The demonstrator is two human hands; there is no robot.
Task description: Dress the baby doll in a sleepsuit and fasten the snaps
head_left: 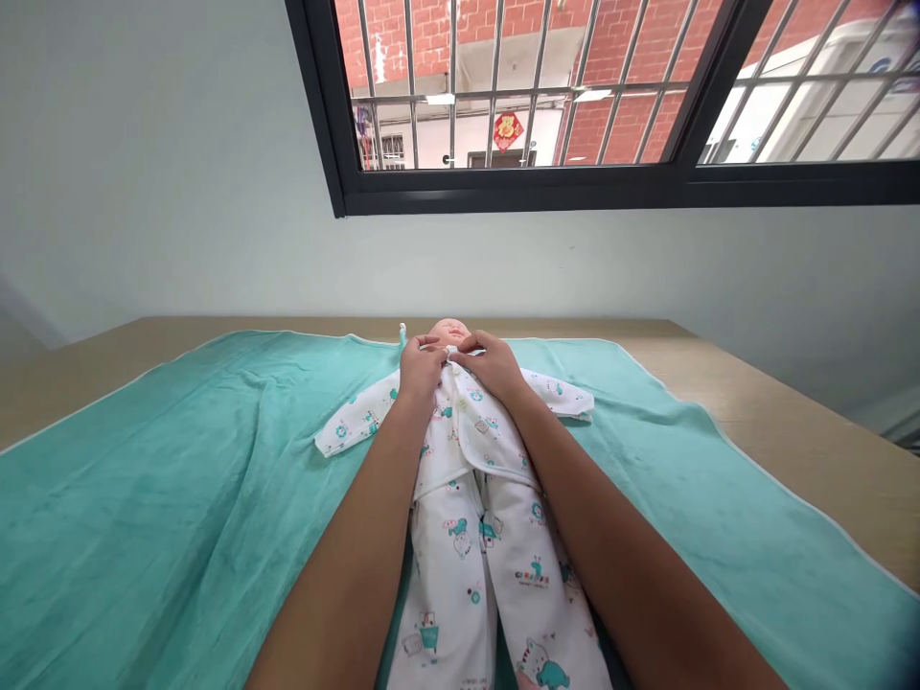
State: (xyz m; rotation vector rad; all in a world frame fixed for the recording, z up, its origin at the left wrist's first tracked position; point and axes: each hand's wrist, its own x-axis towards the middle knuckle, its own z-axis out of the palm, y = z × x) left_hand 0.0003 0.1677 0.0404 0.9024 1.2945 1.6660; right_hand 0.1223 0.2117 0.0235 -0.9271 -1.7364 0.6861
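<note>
A baby doll (451,330) lies on its back with its head at the far end. It wears a white printed jacket (495,436) with long sleeves spread to both sides, and white printed trousers (460,575). At the jacket's collar, my left hand (423,364) pinches the left edge of the neckline. Close beside it, my right hand (492,364) pinches the collar's other edge with thumb and fingers. Below the hands the jacket front overlaps, and its lower right flap curves away. The fingertips partly hide the collar fastening and the doll's neck.
A teal blanket (201,498) with a pale edge lies under the doll, wrinkled on the left. It covers much of a wooden table (776,422). Behind the table stands a pale wall (179,192) with a dark-framed, barred window (517,201).
</note>
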